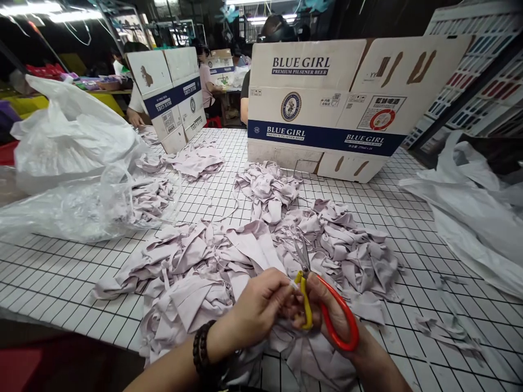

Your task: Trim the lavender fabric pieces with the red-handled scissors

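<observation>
My right hand (327,310) grips a pair of scissors (322,305) with one red and one yellow handle loop; the blades point up and away from me. My left hand (261,305) is closed in a pinch right beside the scissors' pivot, holding a pale lilac fabric piece (255,247) from the heap. Both hands hover over a big pile of lilac fabric strips (196,267) on the white gridded table (61,277). A dark bead bracelet sits on my left wrist.
A Blue Girl beer carton (327,109) stands behind the pile, a second carton (171,98) at back left. Clear plastic bags (69,163) lie left, white bags (469,207) right. More fabric heaps (267,188) are further back. People sit behind the cartons.
</observation>
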Demonstrator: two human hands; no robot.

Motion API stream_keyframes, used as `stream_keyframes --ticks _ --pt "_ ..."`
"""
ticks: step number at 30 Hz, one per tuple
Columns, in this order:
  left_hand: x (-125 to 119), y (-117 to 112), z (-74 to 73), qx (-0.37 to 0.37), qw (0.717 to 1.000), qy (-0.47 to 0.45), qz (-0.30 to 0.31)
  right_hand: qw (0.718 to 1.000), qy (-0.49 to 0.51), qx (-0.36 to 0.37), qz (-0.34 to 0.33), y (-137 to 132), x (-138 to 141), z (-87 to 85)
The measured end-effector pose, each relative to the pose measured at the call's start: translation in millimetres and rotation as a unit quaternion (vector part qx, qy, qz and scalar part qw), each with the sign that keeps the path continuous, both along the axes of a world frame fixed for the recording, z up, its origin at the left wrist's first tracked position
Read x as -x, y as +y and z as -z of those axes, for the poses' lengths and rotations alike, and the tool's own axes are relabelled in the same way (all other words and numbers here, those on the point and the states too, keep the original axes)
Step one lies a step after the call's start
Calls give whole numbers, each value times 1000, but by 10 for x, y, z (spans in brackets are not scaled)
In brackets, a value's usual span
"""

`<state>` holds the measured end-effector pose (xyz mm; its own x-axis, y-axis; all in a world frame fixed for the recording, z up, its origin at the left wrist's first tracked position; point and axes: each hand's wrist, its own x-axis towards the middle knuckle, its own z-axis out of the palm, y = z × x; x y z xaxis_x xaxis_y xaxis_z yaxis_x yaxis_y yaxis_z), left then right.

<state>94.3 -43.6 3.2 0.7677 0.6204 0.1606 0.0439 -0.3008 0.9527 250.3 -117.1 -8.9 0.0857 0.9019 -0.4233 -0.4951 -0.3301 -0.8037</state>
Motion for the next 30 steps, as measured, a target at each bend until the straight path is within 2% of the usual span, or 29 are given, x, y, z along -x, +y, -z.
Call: stream_keyframes --ticks 2,4,5,7,9,10,12,13,16,19,23,25,27,29,30 --pt "9 -77 -16 -58 998 14 31 998 20 13 58 92 106 12" --pt "64 -95 -46 -85 994 31 69 995 12 9 103 172 144 11" --pt "110 -58 -62 -91 993 43 69 992 10 5 122 198 133 12" --pt "223 130 -80 -96 992 79 8 988 2 -2 155 213 67 25" --pt "332 444 -61 -114 977 143 -108 986 -28 -6 166 180 -13 50" --pt "369 623 -36 -130 962 189 -148 986 -50 -9 158 150 -43 63" --pt "389 957 42 -159 930 284 -173 987 -100 -16 125 84 -70 84" --pt "369 1094 89 -166 922 304 -173 986 -124 -21 106 54 -69 90" --pt "220 1366 205 -169 919 317 -165 982 -176 -47 44 -5 -58 74" --pt "64 1512 188 -167 916 308 -193 978 -198 -56 16 -26 -108 -5" --pt "82 1575 -96 -163 912 251 -280 975 -214 -40 49 -81 -215 -150" --pt "215 1508 -253 -158 911 201 -324 974 -218 -39 54 -133 -223 -185" --pt "412 1369 -349 -141 913 129 -360 974 -222 -36 20 -186 -199 -177" --pt "637 1177 -371 -97 928 90 -349 971 -237 -20 -31 -225 -172 -131" --pt "747 1065 -358 -67 940 100 -318 967 -252 -10 -46 -235 -170 -99"
